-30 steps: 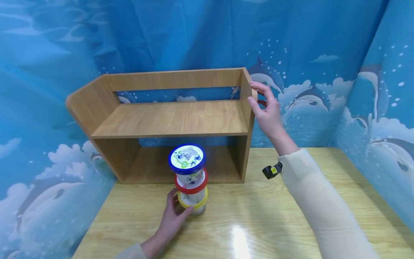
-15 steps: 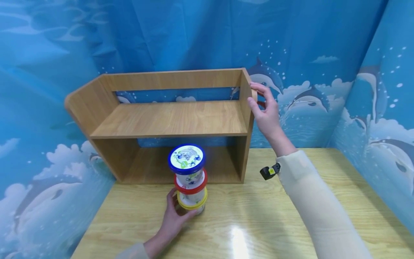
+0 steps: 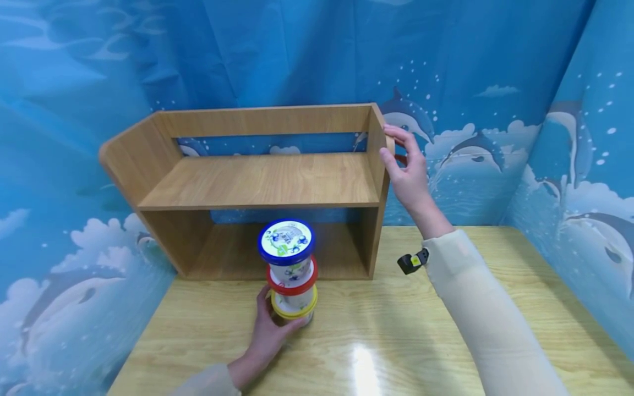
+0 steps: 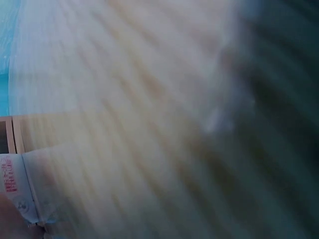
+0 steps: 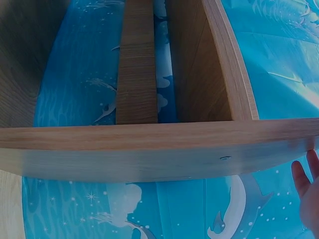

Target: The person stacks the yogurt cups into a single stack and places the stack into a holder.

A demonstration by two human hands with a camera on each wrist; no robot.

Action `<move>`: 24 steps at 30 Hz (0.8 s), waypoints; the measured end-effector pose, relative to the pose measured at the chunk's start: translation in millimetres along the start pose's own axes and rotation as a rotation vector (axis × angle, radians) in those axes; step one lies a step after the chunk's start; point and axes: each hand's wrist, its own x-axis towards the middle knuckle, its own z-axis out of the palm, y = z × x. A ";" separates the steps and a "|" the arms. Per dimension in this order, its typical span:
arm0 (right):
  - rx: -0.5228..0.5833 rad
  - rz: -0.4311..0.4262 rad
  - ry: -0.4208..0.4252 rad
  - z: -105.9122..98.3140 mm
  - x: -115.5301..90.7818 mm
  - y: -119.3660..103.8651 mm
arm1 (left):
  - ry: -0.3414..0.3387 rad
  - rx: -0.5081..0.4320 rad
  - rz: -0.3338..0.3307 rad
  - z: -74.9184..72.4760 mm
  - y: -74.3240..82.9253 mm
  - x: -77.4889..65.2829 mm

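Note:
Three round white tubs stand stacked on the table in the head view: a blue-lidded tub (image 3: 286, 242) on top, a red-lidded tub (image 3: 300, 280) in the middle, a yellow-lidded tub (image 3: 303, 309) at the bottom. My left hand (image 3: 267, 333) grips the yellow-lidded tub from the left, thumb across its front. In the left wrist view, a tub side with red print (image 4: 9, 174) shows at the left edge; the rest is blurred. With thumb and fingers, my right hand (image 3: 410, 168) holds the right side panel of the wooden shelf (image 3: 267, 179) near its upper front corner.
The two-level shelf stands at the back of the pale wooden table (image 3: 406, 330), directly behind the tubs. Blue curtains (image 3: 307, 55) printed with dolphins surround the table. A small black camera (image 3: 413, 262) is strapped at the right wrist.
My left thumb and forearm have shifted slightly to the right around the bottom tub. The stack and my right hand stay nearly where they were.

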 end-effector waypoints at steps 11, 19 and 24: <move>0.005 -0.006 0.004 -0.1 1.1 0.9 | 0.012 -0.019 -0.002 6.0 0.7 2.2; 0.001 0.002 0.009 0.6 0.3 -0.1 | 0.032 -0.015 0.046 8.1 3.0 1.0; -0.001 0.005 0.014 0.9 -0.5 0.1 | 0.030 -0.028 0.047 7.5 4.1 1.5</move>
